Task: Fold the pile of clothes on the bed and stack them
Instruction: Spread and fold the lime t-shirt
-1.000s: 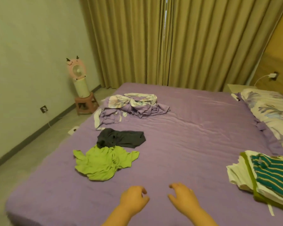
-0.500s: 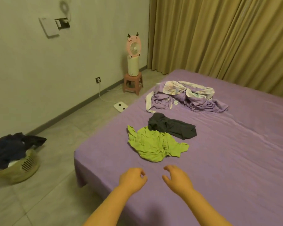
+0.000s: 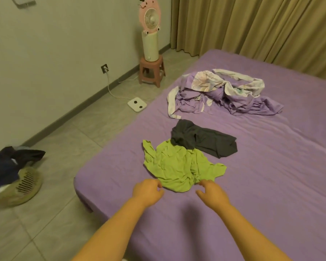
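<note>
A: Status on the green shirt point(image 3: 179, 166)?

B: Crumpled on the purple bed point(image 3: 271, 176), near the foot corner. It is overlapped at its 1 o'clock edge by the dark grey garment point(image 3: 205, 142). The purple-and-white floral bedding heap point(image 3: 222, 93) lies further out at 1 o'clock, apart from both.

A: Hands?

B: Nothing is held. The left hand point(image 3: 147, 192) hangs at the shirt's 7 o'clock hem, fingers loosely curled, just beside the cloth. The right hand point(image 3: 213, 194) is at 5 o'clock, fingers relaxed, tips at the hem; contact cannot be confirmed.

A: How should the pickup be done?

B: The hem should be pinched at two separate points, one per hand, and the shirt drawn toward 6 o'clock so the grey piece is not dragged along. It should then be shaken out and laid flat before any fold is made; seams are best located first, since the bunching hides the sleeves.

A: Off-bed items?

B: Laundry basket point(image 3: 15, 187) on the floor at 9 o'clock, pink fan point(image 3: 149, 17) on a stool point(image 3: 151, 72) at 11. Not needed.
</note>
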Motion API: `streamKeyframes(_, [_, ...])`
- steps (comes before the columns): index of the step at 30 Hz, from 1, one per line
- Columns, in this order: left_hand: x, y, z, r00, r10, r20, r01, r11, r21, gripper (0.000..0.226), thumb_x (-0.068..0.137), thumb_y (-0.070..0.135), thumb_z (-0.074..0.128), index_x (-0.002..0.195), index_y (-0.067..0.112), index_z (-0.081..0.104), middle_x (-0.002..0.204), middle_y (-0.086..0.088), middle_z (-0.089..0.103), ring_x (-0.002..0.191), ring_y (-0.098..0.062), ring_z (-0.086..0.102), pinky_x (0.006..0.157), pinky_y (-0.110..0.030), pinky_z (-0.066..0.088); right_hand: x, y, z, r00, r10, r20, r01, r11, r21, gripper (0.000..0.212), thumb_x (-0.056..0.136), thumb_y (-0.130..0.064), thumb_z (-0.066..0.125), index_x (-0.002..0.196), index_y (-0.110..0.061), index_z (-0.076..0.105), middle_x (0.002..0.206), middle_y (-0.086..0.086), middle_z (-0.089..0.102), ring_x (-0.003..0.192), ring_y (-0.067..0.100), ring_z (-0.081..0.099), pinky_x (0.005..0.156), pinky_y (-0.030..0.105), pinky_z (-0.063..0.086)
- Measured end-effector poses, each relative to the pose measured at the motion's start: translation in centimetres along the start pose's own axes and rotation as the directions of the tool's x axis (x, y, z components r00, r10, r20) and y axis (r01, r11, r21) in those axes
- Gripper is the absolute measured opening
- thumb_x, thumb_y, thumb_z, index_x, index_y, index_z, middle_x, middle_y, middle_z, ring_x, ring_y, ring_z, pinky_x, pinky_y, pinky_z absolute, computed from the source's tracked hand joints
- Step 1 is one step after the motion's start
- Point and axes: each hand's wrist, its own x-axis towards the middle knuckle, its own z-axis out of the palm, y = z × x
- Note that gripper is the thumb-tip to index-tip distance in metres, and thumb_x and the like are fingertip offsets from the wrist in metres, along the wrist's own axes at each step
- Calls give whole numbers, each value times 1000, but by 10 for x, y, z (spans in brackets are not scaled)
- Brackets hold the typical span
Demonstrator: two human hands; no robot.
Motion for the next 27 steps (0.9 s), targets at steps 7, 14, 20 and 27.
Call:
streamKeyframes(7, [98, 2, -2, 992, 82, 101, -89, 994, 66, 35, 89, 41, 52, 118, 24, 61, 121, -1, 62, 112, -22, 57, 90, -32, 48, 68, 20, 2, 982, 171, 80, -178, 979, 94, 43, 92, -35, 53, 128, -12, 50, 130, 12, 52, 118, 27, 50, 93, 33, 43])
streamKeyframes(14, [205, 16, 24, 957, 227, 183, -252, 959, 129, 41, 90, 46, 50, 125, 25, 57, 124, -2, 55, 116, -22, 50, 91, -32, 43, 139, 39, 21, 932, 347, 103, -359, 922, 145, 46, 92, -34, 54, 132, -11, 48, 131, 13, 49, 119, 30, 48, 93, 33, 43])
streamKeyframes(20, [264, 23, 61, 978, 198, 57, -204, 970, 131, 51, 93, 39, 51, 140, 24, 37, 140, 2, 40, 130, -19, 33, 103, -33, 36, 203, 46, 63, 917, 389, 90, -399, 883, 248, 43, 88, -41, 59, 114, -7, 57, 116, 14, 58, 109, 29, 52, 83, 31, 40])
streamKeyframes(27, [274, 13, 82, 994, 52, -98, -33, 983, 179, 27, 95, 43, 46, 117, 29, 54, 115, 8, 59, 111, -15, 49, 93, -30, 33, 204, 45, 96, 916, 370, -155, -251, 831, 496, 15, 84, -19, 68, 78, -6, 64, 75, 10, 63, 76, 29, 57, 64, 31, 33])
